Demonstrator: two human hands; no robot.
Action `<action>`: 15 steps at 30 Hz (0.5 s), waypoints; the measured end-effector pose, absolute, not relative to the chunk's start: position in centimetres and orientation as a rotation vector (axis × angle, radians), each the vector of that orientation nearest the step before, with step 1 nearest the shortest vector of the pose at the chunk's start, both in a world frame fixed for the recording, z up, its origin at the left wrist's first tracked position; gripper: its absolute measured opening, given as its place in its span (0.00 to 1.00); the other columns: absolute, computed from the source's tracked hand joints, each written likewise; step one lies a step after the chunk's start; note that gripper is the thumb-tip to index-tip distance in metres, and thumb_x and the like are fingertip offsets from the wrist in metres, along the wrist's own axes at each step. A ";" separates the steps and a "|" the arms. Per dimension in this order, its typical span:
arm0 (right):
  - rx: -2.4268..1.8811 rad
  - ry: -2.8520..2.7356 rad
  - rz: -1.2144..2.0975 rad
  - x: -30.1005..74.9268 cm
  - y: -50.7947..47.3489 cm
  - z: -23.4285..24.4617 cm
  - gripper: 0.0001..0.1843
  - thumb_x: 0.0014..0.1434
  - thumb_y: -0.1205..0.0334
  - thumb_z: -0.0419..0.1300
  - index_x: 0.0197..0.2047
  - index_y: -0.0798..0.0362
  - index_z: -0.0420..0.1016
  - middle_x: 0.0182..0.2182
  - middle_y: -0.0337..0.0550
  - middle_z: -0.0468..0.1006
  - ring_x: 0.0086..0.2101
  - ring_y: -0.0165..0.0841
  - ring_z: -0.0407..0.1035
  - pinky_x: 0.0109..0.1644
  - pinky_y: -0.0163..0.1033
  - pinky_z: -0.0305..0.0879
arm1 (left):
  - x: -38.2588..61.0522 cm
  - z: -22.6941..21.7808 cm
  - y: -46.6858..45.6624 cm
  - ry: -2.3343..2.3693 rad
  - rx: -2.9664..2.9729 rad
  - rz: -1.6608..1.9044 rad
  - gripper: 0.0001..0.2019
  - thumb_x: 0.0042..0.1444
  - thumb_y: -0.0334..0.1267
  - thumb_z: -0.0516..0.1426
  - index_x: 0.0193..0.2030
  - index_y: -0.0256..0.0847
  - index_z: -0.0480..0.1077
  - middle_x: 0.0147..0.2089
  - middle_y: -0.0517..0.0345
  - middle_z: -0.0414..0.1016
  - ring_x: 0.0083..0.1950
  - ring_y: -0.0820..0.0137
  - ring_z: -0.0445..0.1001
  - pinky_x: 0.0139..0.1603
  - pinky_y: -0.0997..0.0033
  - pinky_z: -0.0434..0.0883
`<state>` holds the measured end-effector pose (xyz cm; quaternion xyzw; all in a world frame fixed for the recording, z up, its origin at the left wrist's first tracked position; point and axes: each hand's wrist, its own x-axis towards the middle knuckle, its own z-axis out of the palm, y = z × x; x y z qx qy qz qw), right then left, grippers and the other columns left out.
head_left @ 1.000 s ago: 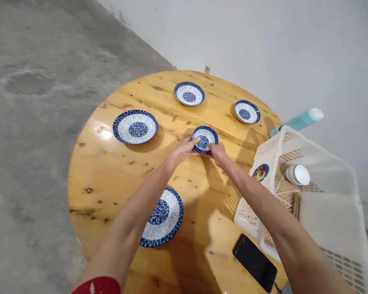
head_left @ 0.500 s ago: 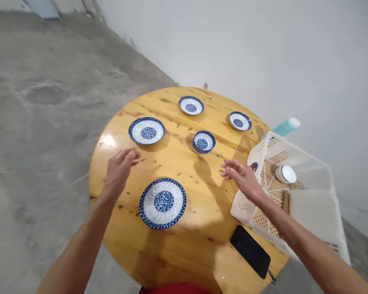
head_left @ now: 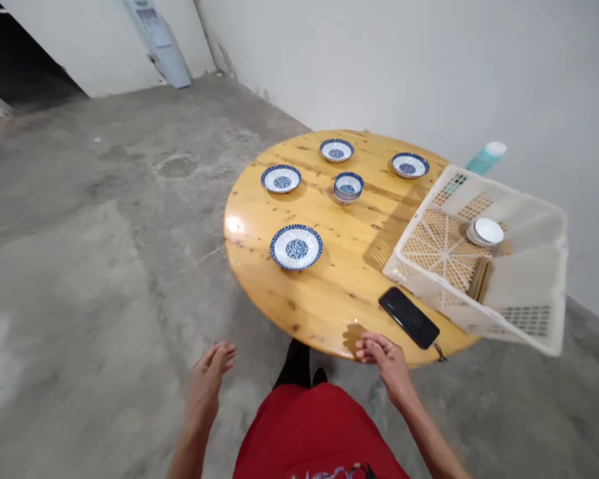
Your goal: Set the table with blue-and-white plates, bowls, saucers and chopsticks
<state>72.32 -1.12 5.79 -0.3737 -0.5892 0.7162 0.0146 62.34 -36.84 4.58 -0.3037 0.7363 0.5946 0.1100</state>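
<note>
My left hand (head_left: 212,376) is in the air left of the table's near edge, empty, its fingers loosely curled and slightly apart. At the near edge of the round wooden table (head_left: 339,306), my right hand (head_left: 385,362) is likewise empty, with loosely bent fingers. The nearest dish to both is a blue-and-white plate (head_left: 296,247). Farther back lie a second plate (head_left: 281,179), a third plate (head_left: 336,150) and another plate (head_left: 410,165). Amid them stands a stack of small patterned bowls (head_left: 348,187).
A white plastic basket (head_left: 516,322) stands on the table's right side, holding white bowls (head_left: 486,231) and brown sticks (head_left: 478,279). A black phone (head_left: 409,317) lies near the front edge. Behind the basket is a teal bottle (head_left: 485,159). A white wall (head_left: 404,66) borders the far side.
Both hands have drawn back from over the table toward my body. My view has shifted back and left, so the table appears smaller and more floor shows. The dishes stay in place.
</note>
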 end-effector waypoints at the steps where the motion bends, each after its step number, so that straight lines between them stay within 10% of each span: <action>1: -1.180 -1.818 2.224 73.6 -1.6 5.5 0.30 0.41 0.37 0.72 0.38 0.53 0.79 0.31 0.50 0.83 0.27 0.38 0.76 0.30 0.40 0.72 | 63.8 4.8 -36.4 2.163 -0.852 1.750 0.28 0.45 0.57 0.61 0.45 0.36 0.73 0.44 0.44 0.81 0.49 0.57 0.81 0.48 0.59 0.78; 15: -1.419 -1.667 2.129 80.8 -8.9 2.9 0.25 0.39 0.44 0.71 0.35 0.54 0.77 0.28 0.47 0.82 0.25 0.34 0.75 0.29 0.37 0.70 | 64.7 5.8 -38.4 2.338 -0.465 1.692 0.27 0.55 0.55 0.54 0.51 0.35 0.72 0.46 0.44 0.81 0.49 0.59 0.79 0.50 0.61 0.75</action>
